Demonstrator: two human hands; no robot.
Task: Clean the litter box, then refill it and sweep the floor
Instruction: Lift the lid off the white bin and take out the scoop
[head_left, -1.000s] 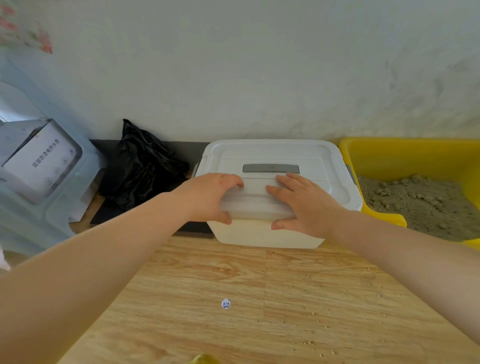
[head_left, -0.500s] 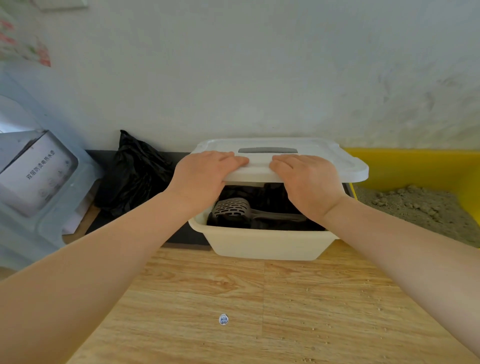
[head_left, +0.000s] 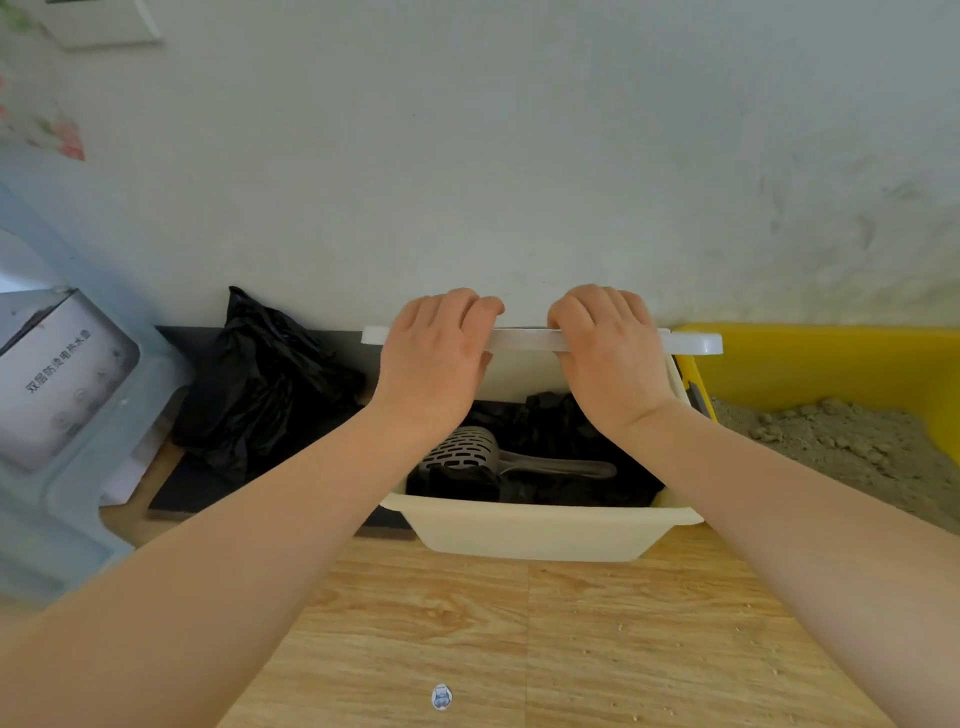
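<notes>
Here, both hands gripping the flat white plastic lid (head_left: 524, 340), lifted edge-on above the cream rectangular plastic bin (head_left: 535, 530). Left hand (head_left: 434, 358) curled over the lid's near edge toward its left end, fingers on top. Right hand (head_left: 610, 353) curled over the same edge toward the right end. Lid held roughly level, apart from the bin's front rim, hiding the bin's rear wall.

Inside the bin: grey slotted plastic litter scoop (head_left: 467, 457), handle pointing right, lying on crumpled black plastic bags (head_left: 561, 436). Left wrist partly covering the scoop's head.

Right of the bin, close beside it: yellow plastic litter box (head_left: 831, 358) holding grey-brown clumped litter (head_left: 841, 447). Right forearm crossing its near corner.

Left of the bin: loose black plastic bag (head_left: 270, 384) slumped against the pale wall (head_left: 467, 156), resting on a dark flat mat (head_left: 182, 493). Further left: translucent bluish plastic container (head_left: 78, 467) with a white printed box (head_left: 57, 379) inside.

Foreground: light wood-grain floor (head_left: 519, 649), scattered litter grains toward the right, small round sticker (head_left: 441, 697) near the bottom edge.
</notes>
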